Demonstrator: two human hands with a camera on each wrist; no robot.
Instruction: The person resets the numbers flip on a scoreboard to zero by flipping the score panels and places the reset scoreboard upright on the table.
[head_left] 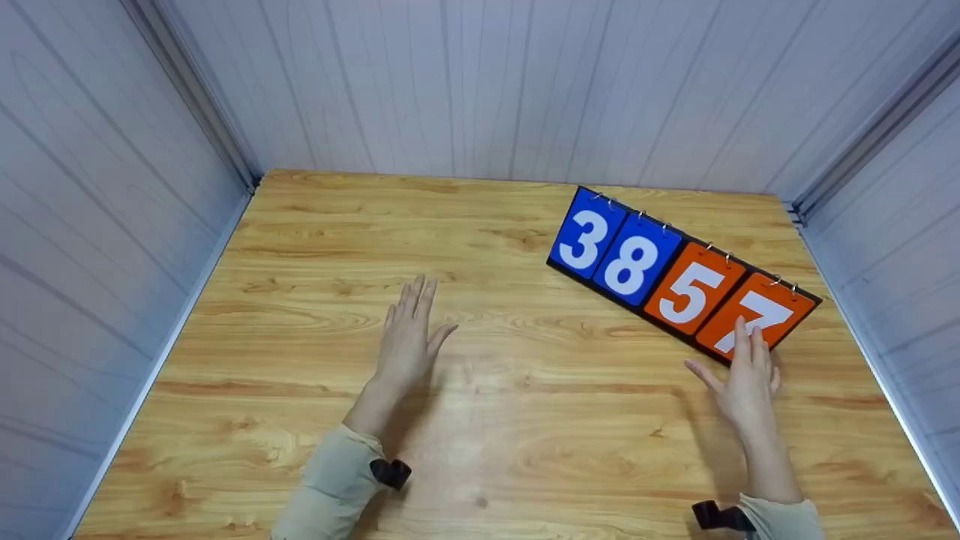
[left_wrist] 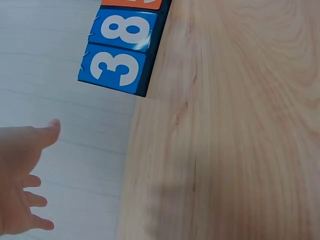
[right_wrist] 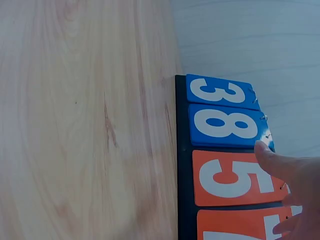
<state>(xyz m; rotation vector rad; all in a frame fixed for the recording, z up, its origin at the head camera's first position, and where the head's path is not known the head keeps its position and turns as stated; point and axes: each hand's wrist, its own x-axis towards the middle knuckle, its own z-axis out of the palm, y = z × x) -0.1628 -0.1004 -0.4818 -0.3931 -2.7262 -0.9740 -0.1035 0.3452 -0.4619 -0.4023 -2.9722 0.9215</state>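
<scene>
- Head view: scoreboard (head_left: 670,279) sits angled, far right on the table (head_left: 487,390). Left hand (head_left: 405,345) and right hand (head_left: 746,382): fingers extended, gripping nothing.
- Left wrist view: left hand is apart from the scoreboard's "3" end; support there is advisable.
- Right wrist view: thumb (right_wrist: 277,162) overlaps the board; contact unclear. Preferably handle by the black border (right_wrist: 184,165), clear of the rings (right_wrist: 264,118).

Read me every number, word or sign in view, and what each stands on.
Head view, left to right:
"3": left blue rectangular card
"8": right blue rectangular card
"5": left orange rectangular card
"7": right orange rectangular card, partly behind the bare right hand
All four are on the long black ringed board; no other text shows.
</scene>
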